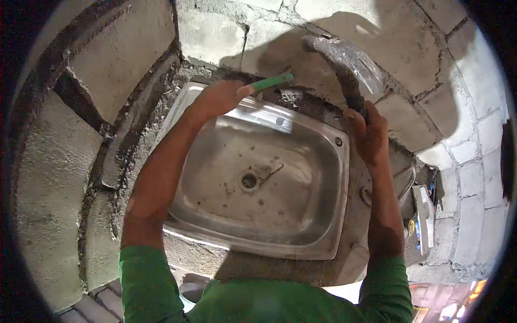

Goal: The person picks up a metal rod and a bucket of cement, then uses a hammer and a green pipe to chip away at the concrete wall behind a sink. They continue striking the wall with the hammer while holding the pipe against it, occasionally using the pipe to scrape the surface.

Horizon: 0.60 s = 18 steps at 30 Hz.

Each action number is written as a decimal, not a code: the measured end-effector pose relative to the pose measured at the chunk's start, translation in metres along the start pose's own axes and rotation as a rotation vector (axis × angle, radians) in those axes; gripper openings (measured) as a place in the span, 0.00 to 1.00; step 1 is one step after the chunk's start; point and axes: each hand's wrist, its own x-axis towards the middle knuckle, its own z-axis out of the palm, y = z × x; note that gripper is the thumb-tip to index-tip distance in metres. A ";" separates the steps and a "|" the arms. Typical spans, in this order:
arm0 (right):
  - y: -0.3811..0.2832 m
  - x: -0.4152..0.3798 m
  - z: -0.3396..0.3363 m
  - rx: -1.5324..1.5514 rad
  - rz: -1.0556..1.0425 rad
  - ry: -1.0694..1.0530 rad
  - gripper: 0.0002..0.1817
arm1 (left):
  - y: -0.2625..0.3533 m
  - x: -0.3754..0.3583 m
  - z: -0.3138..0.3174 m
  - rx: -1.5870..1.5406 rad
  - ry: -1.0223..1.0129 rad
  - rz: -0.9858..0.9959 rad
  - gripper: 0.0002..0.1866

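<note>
My left hand (219,99) is closed around a green chisel-like bar (272,82), above the back rim of a stainless steel sink (215,185). The bar's far end lies close to the block wall. On the right, my right hand (368,132) grips the dark handle of a hammer (347,81), raised in front of the wall. Its upper part is streaked and shiny, so the exact shape of the head cannot be made out. The sink basin holds small bits of debris around its drain (249,180).
Block walls (388,43) with rough mortar joints rise behind and on both sides. A broken mortar edge (291,98) runs behind the sink. At right, a pale flat piece (425,220) stands among small items. A bucket-like container (193,290) sits below the front edge.
</note>
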 end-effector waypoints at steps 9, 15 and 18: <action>0.047 0.012 0.037 -0.488 -0.051 -0.085 0.18 | -0.012 -0.002 0.009 0.030 0.048 0.005 0.29; 0.029 0.044 0.054 -0.295 -0.163 -0.030 0.17 | -0.021 0.005 0.025 -0.091 -0.047 -0.072 0.32; -0.008 0.040 0.031 -0.121 -0.223 0.037 0.23 | -0.020 0.002 0.033 -0.190 -0.021 -0.024 0.34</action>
